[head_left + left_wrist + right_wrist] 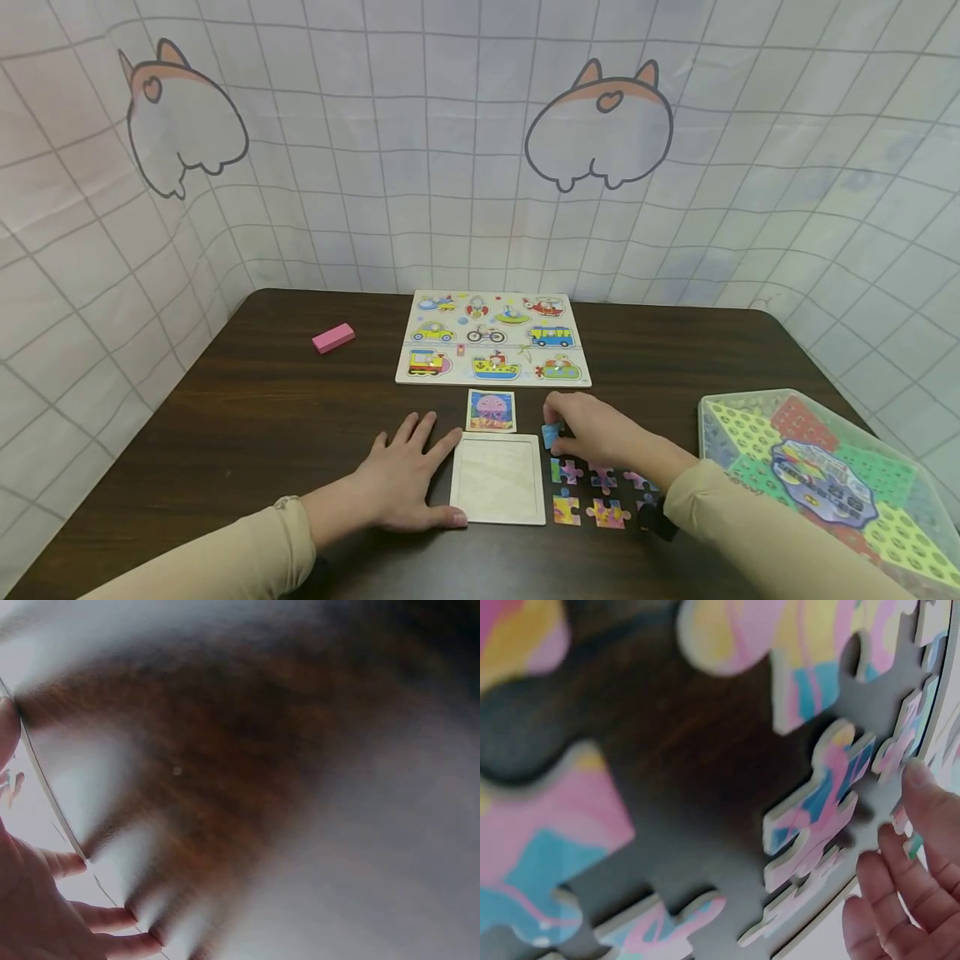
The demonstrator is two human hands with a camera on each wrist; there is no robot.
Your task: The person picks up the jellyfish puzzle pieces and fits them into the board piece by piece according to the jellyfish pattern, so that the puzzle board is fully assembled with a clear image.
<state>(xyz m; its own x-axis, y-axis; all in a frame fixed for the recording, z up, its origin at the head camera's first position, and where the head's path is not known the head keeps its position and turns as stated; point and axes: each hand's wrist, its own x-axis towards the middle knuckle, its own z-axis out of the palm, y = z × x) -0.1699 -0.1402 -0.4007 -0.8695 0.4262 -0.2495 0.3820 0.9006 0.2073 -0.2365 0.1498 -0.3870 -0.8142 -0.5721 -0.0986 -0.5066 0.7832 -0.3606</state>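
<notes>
My left hand lies with spread fingers on the table, its thumb and index fingertip at the left edge of a white puzzle tray. In the left wrist view the same hand has its fingers straight along a thin edge. My right hand pinches a blue jigsaw piece between thumb and fingers, to the right of the tray. Below that hand lie rows of jigsaw pieces, among them a yellow one and a pink-purple one. Beyond the tray sits a jellyfish picture card.
A wooden vehicle puzzle board stretches across the back of the table. At the back left is a pink block. A large clear plastic box with a colourful board stands at the right. White gridded cloth hangs behind.
</notes>
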